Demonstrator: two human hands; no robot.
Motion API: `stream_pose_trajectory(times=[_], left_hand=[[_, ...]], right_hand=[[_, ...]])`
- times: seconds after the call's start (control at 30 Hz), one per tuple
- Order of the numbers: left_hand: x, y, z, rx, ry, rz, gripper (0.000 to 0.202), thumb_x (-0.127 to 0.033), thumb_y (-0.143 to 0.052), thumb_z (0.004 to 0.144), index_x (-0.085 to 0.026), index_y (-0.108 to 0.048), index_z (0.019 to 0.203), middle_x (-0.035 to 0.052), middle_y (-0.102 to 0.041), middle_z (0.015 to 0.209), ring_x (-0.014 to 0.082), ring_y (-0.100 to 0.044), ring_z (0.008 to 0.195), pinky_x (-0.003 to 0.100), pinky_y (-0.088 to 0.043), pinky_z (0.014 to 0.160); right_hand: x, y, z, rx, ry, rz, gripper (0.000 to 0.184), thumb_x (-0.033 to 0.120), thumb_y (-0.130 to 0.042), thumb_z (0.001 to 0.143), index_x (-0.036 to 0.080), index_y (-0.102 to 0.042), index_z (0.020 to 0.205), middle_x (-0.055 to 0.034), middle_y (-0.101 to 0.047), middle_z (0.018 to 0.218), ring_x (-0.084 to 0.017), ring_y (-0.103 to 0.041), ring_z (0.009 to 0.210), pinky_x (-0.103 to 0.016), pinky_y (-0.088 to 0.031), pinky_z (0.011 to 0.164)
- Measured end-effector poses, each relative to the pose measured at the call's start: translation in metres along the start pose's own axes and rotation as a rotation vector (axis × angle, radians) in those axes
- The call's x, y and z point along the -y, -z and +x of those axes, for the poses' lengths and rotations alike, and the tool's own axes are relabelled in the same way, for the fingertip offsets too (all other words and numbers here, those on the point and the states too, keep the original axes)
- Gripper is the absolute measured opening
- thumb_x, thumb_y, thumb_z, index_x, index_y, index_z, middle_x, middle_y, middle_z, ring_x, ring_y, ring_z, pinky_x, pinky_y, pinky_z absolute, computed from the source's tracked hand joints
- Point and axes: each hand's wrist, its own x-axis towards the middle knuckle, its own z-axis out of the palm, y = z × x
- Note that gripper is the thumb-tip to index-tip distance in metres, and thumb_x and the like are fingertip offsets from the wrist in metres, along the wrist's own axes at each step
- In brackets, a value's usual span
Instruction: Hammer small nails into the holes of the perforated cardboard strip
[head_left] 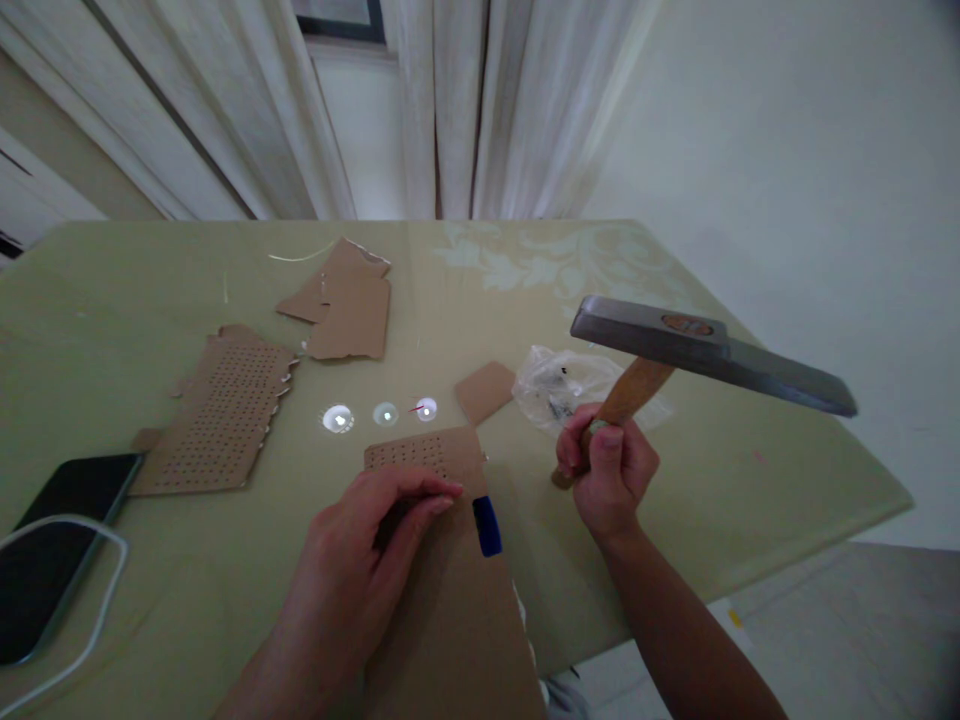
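My right hand point(609, 465) grips the wooden handle of a hammer point(649, 335), its long steel head raised above the table's right side. Over a cardboard sheet point(450, 610), my left hand point(375, 550) has thumb and forefinger pinched together. Whatever sits between those fingertips, if anything, is too small to make out. Rows of small holes run along the sheet's far end, just past the left fingers. A blue piece of tape point(487, 526) is on the sheet's right edge, close to the left fingertips.
A clear plastic bag point(551, 385) with small dark bits lies behind the right hand. At left are a punched cardboard piece point(217, 415) and a phone point(56, 550) with a white cable point(112, 570). Cardboard scraps point(352, 315) lie farther back on the green table point(465, 290).
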Motion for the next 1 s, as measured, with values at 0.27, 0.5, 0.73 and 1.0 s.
stream_pose_trajectory(times=[0.27,0.5,0.73,1.0], left_hand=[[0.005,-0.009,-0.003,-0.018,-0.028,-0.009,0.009,-0.037,-0.074,0.103,-0.032,-0.081,0.104,-0.0021,-0.087,0.099,0.0214,-0.081,0.088,0.033,-0.066,0.083],[0.005,-0.015,0.001,-0.080,-0.168,0.039,0.008,-0.026,-0.075,0.102,-0.031,-0.081,0.104,-0.0041,-0.085,0.096,0.0197,-0.079,0.088,0.031,-0.062,0.083],[0.002,-0.014,0.002,-0.081,-0.186,0.026,0.012,-0.022,-0.071,0.102,-0.029,-0.080,0.100,-0.0037,-0.083,0.092,0.0192,-0.075,0.081,0.031,-0.059,0.079],[0.004,-0.020,0.003,-0.072,-0.187,-0.014,0.012,-0.019,-0.071,0.102,-0.027,-0.078,0.097,-0.0038,-0.082,0.093,0.0195,-0.075,0.086,0.031,-0.056,0.080]], right_hand=[[0.019,0.019,0.007,0.237,-0.149,-0.050,0.045,0.060,-0.063,0.111,0.020,-0.071,0.091,0.0095,-0.042,0.052,-0.009,-0.035,0.039,-0.020,-0.027,0.036],[0.095,0.058,0.014,0.767,-0.198,-0.623,0.049,0.055,-0.058,0.114,0.022,-0.067,0.079,0.0062,-0.050,0.058,-0.011,-0.050,0.049,-0.024,-0.033,0.047],[0.147,0.060,0.012,0.909,-0.192,-0.887,0.041,0.049,-0.051,0.118,0.024,-0.068,0.091,0.0055,-0.059,0.064,-0.012,-0.060,0.054,-0.025,-0.039,0.055],[0.153,0.059,0.019,0.880,-0.155,-0.952,0.049,0.056,-0.046,0.119,0.024,-0.069,0.091,0.0036,-0.067,0.065,-0.014,-0.064,0.054,-0.027,-0.042,0.055]])
